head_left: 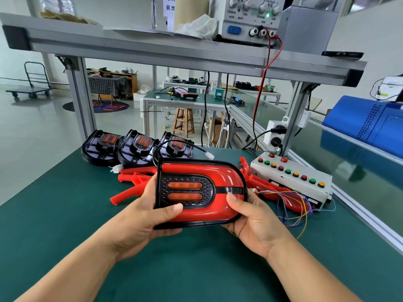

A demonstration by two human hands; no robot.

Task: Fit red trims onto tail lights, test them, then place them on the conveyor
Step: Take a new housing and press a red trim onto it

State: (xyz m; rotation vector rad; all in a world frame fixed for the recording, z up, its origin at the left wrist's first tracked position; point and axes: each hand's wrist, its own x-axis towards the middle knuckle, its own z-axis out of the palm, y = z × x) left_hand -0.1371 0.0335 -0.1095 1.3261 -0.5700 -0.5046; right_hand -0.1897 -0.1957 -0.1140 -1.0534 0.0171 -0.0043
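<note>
Shelf (152, 51) at 12 carries power supply (250, 16), green LED lit. On bench mat (65, 203): 3 untrimmed tail lights (139, 147) in a row at 11, loose red trims (135, 177) heaped just in front, button box (290, 177) at 2.

Held tail light (202, 192) at centre, above mat, lens toward cam. Fitted red trim (226, 177) sits inside black rim, 2 amber bars in the middle.

L hand (148, 210) grips left end, thumb on front. R hand (250, 216) grips right end, thumb on trim.

I see the tail light (226, 177) glossy red, black-rimmed, its black centre diamond-patterned around two orange lenses (185, 185). Beyond my left hand (139, 214), red trims (128, 194) on green tabletop (65, 214); past my right hand (250, 216), a white control box (290, 184), buttons (288, 171) red, green, yellow.
</note>
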